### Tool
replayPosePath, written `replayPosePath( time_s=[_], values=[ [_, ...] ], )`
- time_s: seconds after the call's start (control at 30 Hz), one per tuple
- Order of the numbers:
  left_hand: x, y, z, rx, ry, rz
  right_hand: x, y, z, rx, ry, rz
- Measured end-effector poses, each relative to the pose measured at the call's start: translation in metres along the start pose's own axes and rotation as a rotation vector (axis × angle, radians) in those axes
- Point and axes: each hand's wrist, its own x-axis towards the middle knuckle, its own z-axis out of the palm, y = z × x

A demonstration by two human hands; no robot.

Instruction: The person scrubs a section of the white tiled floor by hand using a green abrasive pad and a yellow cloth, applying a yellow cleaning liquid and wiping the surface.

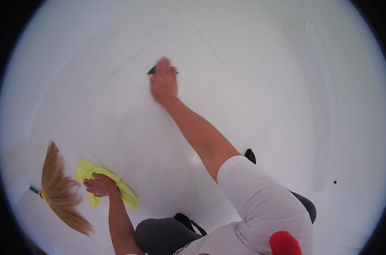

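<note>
My right hand (164,81) is stretched far forward, pressed down over a dark green pad (152,70) on the white floor; only the pad's edges show past the fingers. At the lower left my left hand (99,185) rests on a crumpled yellow-green cloth (126,194) that lies on the floor. The fingers of that hand are slightly bent on top of the cloth; whether they pinch it I cannot tell. Left of the cloth is the fan-shaped straw head of a broom (60,191).
The white floor (186,143) bears thin dark lines. A small black square piece (335,182) lies at the right. My bent knee in grey trousers (164,236) is at the bottom, beside a dark shoe or strap. A fuzzy red object (285,244) shows at the lower right.
</note>
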Motion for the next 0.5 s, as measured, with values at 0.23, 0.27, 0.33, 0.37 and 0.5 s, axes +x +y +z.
replayPosePath(
  time_s=[0.23,0.27,0.33,0.37,0.5],
  values=[
    [0.008,-0.003,-0.002,-0.029,-0.005,-0.014,-0.147,0.174,-0.062,-0.178,0.21,0.445],
    [0.02,-0.013,-0.004,-0.017,0.023,-0.017,-0.172,0.19,-0.08,-0.084,0.189,0.747],
    [0.008,-0.003,0.001,-0.043,0.0,0.013,-0.207,0.233,-0.105,-0.331,0.352,0.874],
    [0.0,0.002,0.003,-0.055,-0.023,0.013,-0.212,0.238,-0.107,-0.504,0.392,0.881],
    [0.006,-0.002,-0.01,0.021,-0.016,0.023,-0.195,0.099,-0.064,-0.339,0.097,0.452]
  ],
)
